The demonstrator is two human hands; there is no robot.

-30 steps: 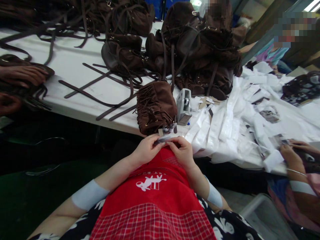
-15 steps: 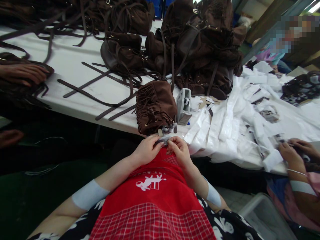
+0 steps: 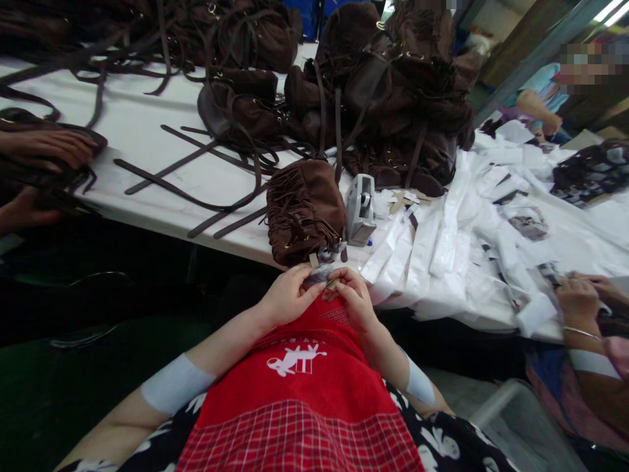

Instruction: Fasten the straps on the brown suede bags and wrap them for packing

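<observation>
Left hand [image 3: 289, 295] pinches small clear plastic piece [image 3: 322, 271] between thumb and fingers; right hand [image 3: 354, 298] pinches its other end, exact grip too small to tell. Piece sits above red apron [image 3: 304, 387] at table edge, held low and close, probably for fine fingertip control. Brown fringed bag [image 3: 314, 203] lies just beyond, likely placed for easy reach; grey tape dispenser [image 3: 361, 211] stands beside it. White table [image 3: 130, 124] carries plastic sleeves [image 3: 445, 239] right, bag pile [image 3: 388, 98] behind. Co-workers' hands [image 3: 54, 147] flank both sides.
</observation>
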